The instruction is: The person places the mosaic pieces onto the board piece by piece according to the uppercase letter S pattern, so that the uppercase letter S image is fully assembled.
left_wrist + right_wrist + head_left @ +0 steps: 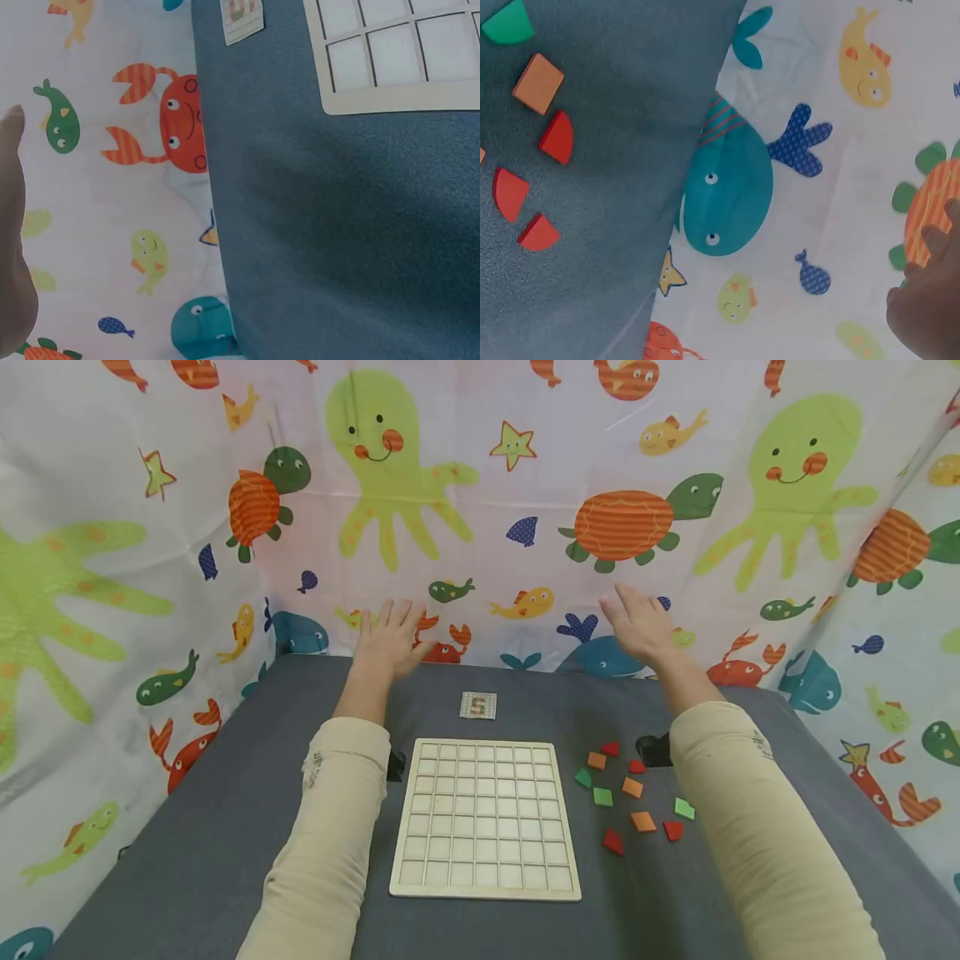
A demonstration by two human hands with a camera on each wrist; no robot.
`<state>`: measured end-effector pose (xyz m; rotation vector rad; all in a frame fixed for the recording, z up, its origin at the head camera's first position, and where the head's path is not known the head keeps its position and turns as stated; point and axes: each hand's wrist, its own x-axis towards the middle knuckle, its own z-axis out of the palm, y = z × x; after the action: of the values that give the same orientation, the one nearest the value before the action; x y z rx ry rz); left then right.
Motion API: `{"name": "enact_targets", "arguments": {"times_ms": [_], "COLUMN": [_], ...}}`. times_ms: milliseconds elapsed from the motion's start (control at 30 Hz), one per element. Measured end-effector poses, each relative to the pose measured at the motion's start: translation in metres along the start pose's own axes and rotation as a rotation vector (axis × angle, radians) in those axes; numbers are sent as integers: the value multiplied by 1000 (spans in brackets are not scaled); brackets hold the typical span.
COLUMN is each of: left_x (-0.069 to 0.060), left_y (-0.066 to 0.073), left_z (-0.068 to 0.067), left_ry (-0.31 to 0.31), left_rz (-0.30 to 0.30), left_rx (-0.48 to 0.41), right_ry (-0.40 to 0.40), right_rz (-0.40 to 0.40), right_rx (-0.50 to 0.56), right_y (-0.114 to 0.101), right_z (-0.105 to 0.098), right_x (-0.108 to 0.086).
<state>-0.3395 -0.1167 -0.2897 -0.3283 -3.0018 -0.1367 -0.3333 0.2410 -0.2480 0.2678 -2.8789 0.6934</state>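
In the head view my left hand (388, 642) is raised at the table's far edge, fingers extended, holding nothing. My right hand (639, 625) is likewise lifted in front of the curtain with its fingers stretched out and no object in it. Between the forearms lies a pale wooden grid board (486, 818) with bare square cells. Behind it sits a small pattern card (478, 705) with a coloured figure on a grid. Right of the board are scattered flat pieces: orange squares (642, 822), green squares (602, 797), red quarter-circles (612, 842) and a green quarter-circle (583, 777).
A dark grey cloth (225, 860) covers the table. Around its back and sides hangs a white curtain (480, 468) printed with sea animals. A black strap piece (654, 751) shows at the right wrist, and another dark piece (396, 766) at the left.
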Motion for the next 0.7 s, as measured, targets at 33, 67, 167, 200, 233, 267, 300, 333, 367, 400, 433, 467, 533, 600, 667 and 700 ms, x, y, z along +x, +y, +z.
{"name": "enact_targets", "arguments": {"times_ms": [33,67,167,200,233,267,300,333,367,400,433,467,533,600,667,700], "left_x": [0,1,3,3,4,5,6,6,7,7,7,6,5,4,2,1], "left_y": [-1,-1,-2,-2,-1,0,1,1,2,2,2,2,0,-2,-5,-6], "left_z": [0,-1,-1,0,0,0,0,0,1,1,2,3,6,10,15,19], "left_ry": [4,8,15,16,20,24,26,28,27,22,20,13,-2,-17,-24,-27], "left_rz": [1,4,14,19,27,31,34,39,45,54,66,78,102,120,132,136], "left_rx": [-14,-31,-103,-131,-162,-190,-212,-232,-243,-251,-262,-265,-272,-278,-275,-277], "right_ry": [-16,-37,-114,-136,-151,-158,-158,-157,-158,-161,-167,-172,-191,-206,-225,-234], "right_rz": [4,11,61,79,97,104,116,123,123,132,143,152,164,186,202,214], "right_rx": [57,116,273,309,338,363,384,414,458,492,531,576,661,714,763,788], "right_y": [3,7,20,25,30,36,41,46,51,56,62,67,77,87,98,102], "right_z": [-2,-3,-8,-9,-12,-13,-14,-14,-15,-15,-14,-14,-13,-13,-14,-13], "right_x": [-1,-2,-4,-5,-6,-7,-8,-9,-10,-12,-14,-16,-21,-27,-34,-37]}}
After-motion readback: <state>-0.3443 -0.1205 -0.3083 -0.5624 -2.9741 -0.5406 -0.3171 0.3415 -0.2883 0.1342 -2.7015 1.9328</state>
